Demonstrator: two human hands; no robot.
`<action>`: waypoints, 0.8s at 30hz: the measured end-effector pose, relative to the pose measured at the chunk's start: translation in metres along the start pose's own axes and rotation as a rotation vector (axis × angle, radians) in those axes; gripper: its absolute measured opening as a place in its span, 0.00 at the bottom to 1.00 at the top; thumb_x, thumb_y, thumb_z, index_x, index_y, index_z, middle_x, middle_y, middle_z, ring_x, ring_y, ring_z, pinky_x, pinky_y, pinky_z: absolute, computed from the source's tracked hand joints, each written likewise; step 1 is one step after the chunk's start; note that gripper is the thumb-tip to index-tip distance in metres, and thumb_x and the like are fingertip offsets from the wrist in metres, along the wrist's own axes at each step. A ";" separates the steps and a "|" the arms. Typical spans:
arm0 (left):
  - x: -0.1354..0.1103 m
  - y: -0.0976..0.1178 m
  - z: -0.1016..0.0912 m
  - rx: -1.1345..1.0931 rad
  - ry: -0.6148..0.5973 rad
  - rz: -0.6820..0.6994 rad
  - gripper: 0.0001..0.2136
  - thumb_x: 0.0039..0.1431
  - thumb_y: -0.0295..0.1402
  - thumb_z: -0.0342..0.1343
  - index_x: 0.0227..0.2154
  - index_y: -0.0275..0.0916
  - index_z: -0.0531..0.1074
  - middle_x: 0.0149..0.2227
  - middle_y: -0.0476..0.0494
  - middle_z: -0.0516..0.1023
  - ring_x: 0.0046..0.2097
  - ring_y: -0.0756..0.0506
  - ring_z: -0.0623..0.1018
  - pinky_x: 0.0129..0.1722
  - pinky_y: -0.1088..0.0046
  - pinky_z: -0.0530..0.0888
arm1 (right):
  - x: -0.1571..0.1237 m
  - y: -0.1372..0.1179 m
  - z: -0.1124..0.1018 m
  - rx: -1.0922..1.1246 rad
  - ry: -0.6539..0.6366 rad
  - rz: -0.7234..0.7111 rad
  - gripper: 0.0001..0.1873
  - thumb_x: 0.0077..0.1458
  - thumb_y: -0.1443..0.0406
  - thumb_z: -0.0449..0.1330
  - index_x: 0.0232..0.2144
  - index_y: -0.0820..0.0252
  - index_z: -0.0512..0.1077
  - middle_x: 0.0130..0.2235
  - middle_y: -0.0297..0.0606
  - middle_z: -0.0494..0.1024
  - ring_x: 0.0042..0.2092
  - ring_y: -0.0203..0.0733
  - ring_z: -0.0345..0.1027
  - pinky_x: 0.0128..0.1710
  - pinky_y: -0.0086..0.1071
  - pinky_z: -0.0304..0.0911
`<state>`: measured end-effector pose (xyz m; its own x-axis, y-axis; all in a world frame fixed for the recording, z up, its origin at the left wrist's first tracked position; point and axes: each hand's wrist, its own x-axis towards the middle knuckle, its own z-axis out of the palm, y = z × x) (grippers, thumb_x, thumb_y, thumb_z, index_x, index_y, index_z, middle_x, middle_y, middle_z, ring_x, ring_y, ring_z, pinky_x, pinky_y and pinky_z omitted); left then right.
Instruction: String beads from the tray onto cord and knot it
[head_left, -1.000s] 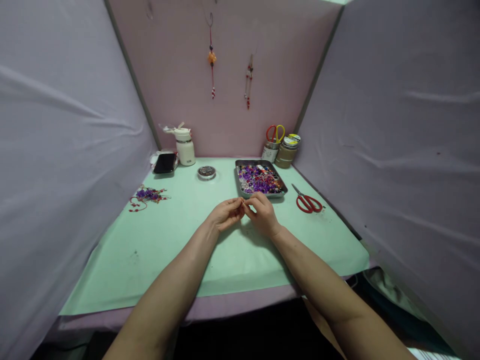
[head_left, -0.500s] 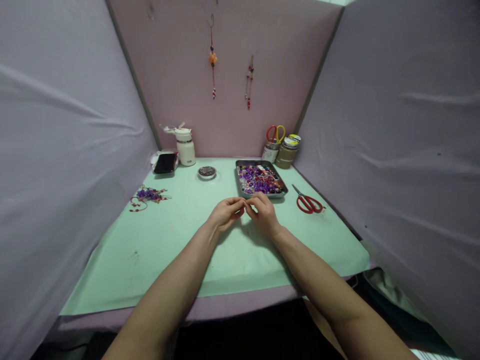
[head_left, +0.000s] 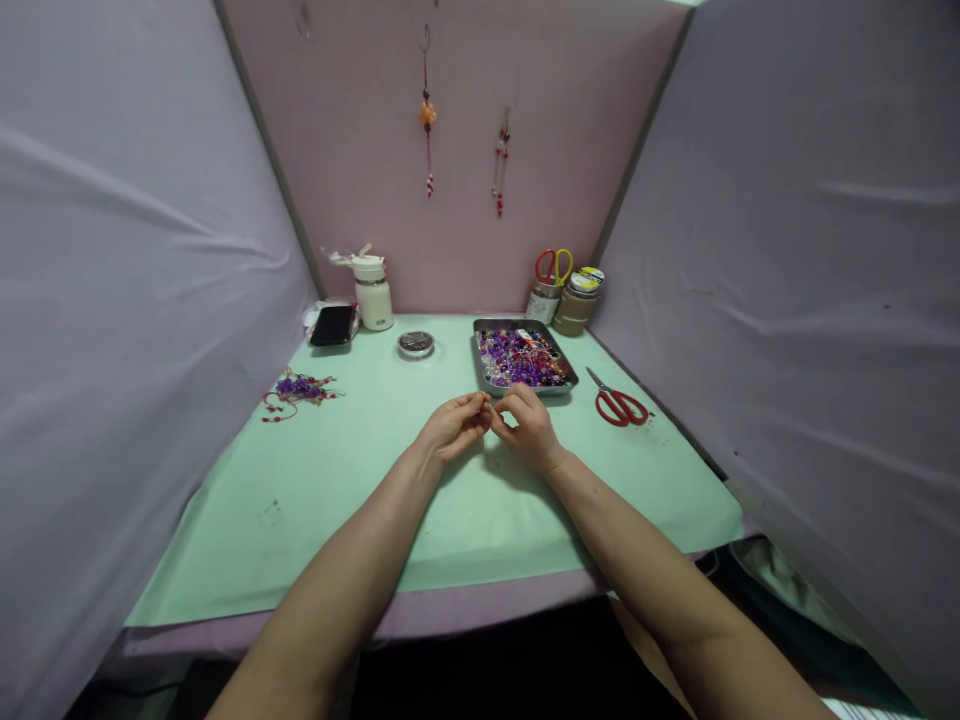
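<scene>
My left hand and my right hand meet fingertip to fingertip over the table, just in front of a metal tray. Both are closed in a pinch. Whatever sits between the fingertips is too small to name. Loose beads, mostly purple with some red, clear and dark ones, fill the tray. A white tag and pale thread lie among them. To the right of my right hand rest red-handled scissors, blades pointing away to the upper left.
On the left lie beaded strings and a black phone beside a cream bottle. A small round container stands mid-table. Behind the tray are a can holding scissors and a brown jar. Beaded pendants hang on the back wall.
The fingertips of both hands have shifted slightly while staying pinched close together. The whole view has moved a few pixels. Things on the table lie as before.
</scene>
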<state>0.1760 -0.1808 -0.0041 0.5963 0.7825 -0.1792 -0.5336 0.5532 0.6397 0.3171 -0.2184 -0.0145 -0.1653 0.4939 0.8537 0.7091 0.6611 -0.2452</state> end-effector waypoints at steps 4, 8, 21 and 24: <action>-0.001 0.004 -0.001 0.074 -0.011 0.040 0.06 0.48 0.26 0.65 0.28 0.29 0.74 0.25 0.46 0.74 0.28 0.55 0.73 0.33 0.80 0.71 | 0.001 0.000 -0.006 -0.002 0.046 0.024 0.06 0.55 0.70 0.56 0.27 0.56 0.64 0.29 0.36 0.65 0.33 0.40 0.62 0.34 0.35 0.63; -0.001 0.005 0.002 0.265 0.038 0.123 0.11 0.43 0.30 0.68 0.28 0.31 0.75 0.28 0.43 0.77 0.29 0.53 0.73 0.32 0.77 0.70 | 0.002 0.012 -0.014 -0.132 0.031 0.202 0.06 0.58 0.68 0.54 0.28 0.57 0.65 0.31 0.38 0.67 0.34 0.41 0.63 0.35 0.35 0.61; 0.004 0.000 -0.002 0.687 0.054 0.165 0.13 0.41 0.39 0.65 0.25 0.33 0.73 0.23 0.48 0.73 0.24 0.55 0.66 0.25 0.77 0.60 | 0.002 0.018 -0.018 0.159 -0.256 0.459 0.06 0.57 0.65 0.56 0.36 0.59 0.72 0.38 0.39 0.71 0.38 0.39 0.66 0.36 0.32 0.61; 0.003 0.001 -0.004 0.706 0.020 0.154 0.13 0.41 0.39 0.64 0.24 0.33 0.72 0.20 0.50 0.70 0.23 0.55 0.64 0.24 0.77 0.58 | 0.004 0.014 -0.017 0.390 -0.256 0.424 0.08 0.57 0.65 0.56 0.38 0.57 0.74 0.40 0.40 0.70 0.42 0.40 0.66 0.37 0.33 0.63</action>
<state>0.1751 -0.1764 -0.0070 0.5307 0.8456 -0.0574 -0.0922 0.1249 0.9879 0.3380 -0.2163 -0.0069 -0.1179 0.8460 0.5200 0.4547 0.5115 -0.7292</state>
